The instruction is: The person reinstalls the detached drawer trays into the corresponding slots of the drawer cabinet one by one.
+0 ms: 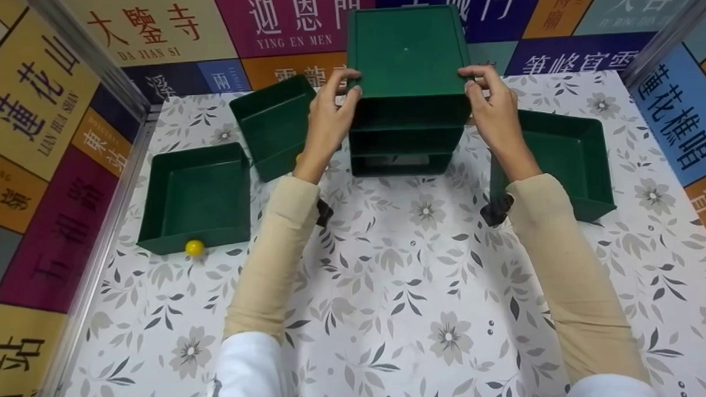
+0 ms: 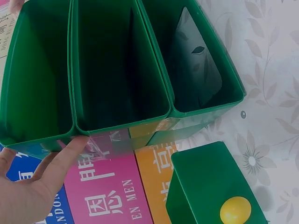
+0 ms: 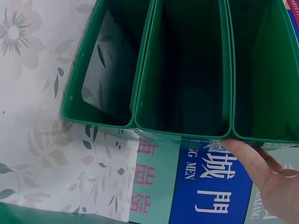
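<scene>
A green drawer cabinet (image 1: 406, 52) with three stacked bays stands upright at the back of the table, its open fronts facing me. My left hand (image 1: 332, 114) grips its left side near the top, fingers bent at the upper edge and thumb lower down. On the opposite side my right hand (image 1: 497, 111) holds it the same way. In the left wrist view, the left thumb (image 2: 70, 151) lies against the side wall by the seam between two bays. The right wrist view has the right thumb (image 3: 243, 151) at a similar seam.
Three green drawers lie around the cabinet: one at far left (image 1: 203, 198), one behind my left forearm (image 1: 277, 122), one partly hidden by my right arm (image 1: 580, 155). A yellow knob (image 1: 194, 248) marks the far-left drawer's front. Printed panels (image 1: 306, 24) border the flowered tabletop (image 1: 392, 314).
</scene>
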A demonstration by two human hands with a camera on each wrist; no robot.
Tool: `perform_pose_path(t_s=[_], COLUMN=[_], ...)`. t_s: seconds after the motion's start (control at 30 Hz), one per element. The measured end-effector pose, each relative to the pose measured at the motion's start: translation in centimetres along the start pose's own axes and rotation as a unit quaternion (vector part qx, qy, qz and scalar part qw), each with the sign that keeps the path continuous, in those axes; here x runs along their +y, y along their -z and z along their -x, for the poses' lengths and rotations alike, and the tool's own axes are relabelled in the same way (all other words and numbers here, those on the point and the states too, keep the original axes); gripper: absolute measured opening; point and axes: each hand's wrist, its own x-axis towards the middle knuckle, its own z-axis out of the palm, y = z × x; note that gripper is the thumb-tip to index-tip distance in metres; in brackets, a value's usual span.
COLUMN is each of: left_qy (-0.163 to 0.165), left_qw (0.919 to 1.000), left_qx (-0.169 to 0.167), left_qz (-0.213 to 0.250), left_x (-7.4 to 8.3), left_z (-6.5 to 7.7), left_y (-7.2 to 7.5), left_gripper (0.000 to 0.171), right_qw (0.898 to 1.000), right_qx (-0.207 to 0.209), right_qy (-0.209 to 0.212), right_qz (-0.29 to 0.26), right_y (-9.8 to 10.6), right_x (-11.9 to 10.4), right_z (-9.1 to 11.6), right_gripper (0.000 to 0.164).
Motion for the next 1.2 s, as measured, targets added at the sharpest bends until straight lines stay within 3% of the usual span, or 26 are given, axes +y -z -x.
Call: perform_pose_path(t_s=[0.57,0.83,1.2], left_qy=[-0.01,-0.012,-0.03], left_qw=[0.9995,0.9985,0.9981], left_qx=[-0.016,-0.02,-0.014], left_qz=[0.027,0.049,0.051], left_x=[-0.4,0.1,0.0], left_z=[1.4,2.4,3.8], left_y=[0.5,0.8,0.8], left_gripper=[0.027,0.028,0.027], right_qw=[0.998,0.997,0.996], right_qx=[0.055,0.066,0.08], right_qy=[0.029,0.029,0.034], right_qz=[-0.014,-0.019,-0.014], right_y=[-0.3,0.2,0.5], right_x=[0.4,-3.4,-3.7], right_z=[1.8,4.5,6.1], right_gripper=[0.026,0.027,0.029])
